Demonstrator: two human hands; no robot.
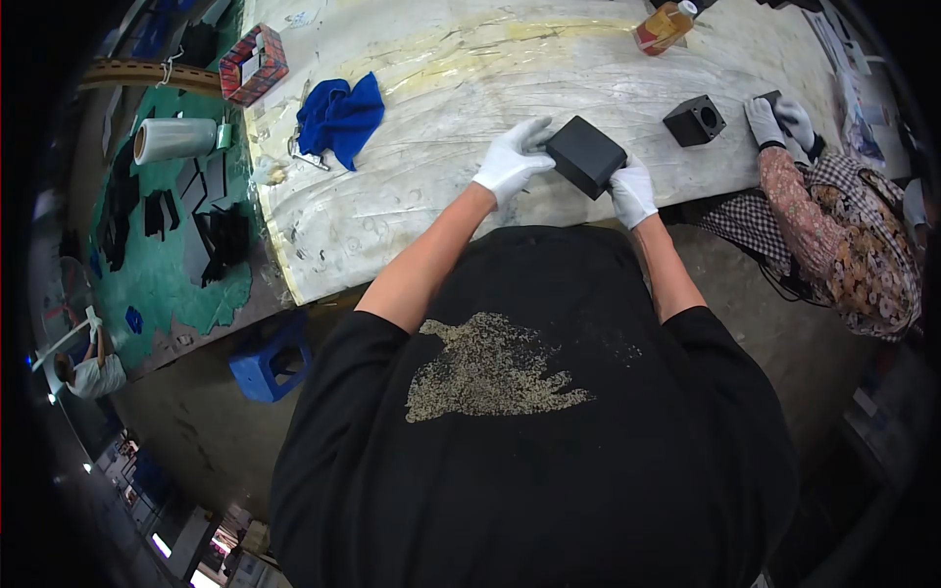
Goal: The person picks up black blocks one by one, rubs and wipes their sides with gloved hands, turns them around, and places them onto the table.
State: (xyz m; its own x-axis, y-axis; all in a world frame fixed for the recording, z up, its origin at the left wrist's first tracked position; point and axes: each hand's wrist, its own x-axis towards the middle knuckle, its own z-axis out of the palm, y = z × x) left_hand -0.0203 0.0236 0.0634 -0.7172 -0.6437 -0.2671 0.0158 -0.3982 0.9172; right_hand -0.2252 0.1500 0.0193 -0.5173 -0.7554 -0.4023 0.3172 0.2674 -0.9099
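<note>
A black box [586,155] is held tilted above the near part of the table. My right hand [633,192], in a white glove, is closed on the box's right end, with some fingers hidden behind it. At the box's left corner is my left hand [512,162], also in a white glove. Its fingers are spread apart, and the thumb and fingertips are at or against the corner; whether they press on it I cannot tell.
Another black box with a round hole [695,121] stands to the right, near a co-worker's gloved hands [779,122]. A bottle [666,27] is at the back. Leftward lie a blue cloth [340,118], a patterned basket [253,66], a plastic film roll [174,140] and a blue stool [270,363].
</note>
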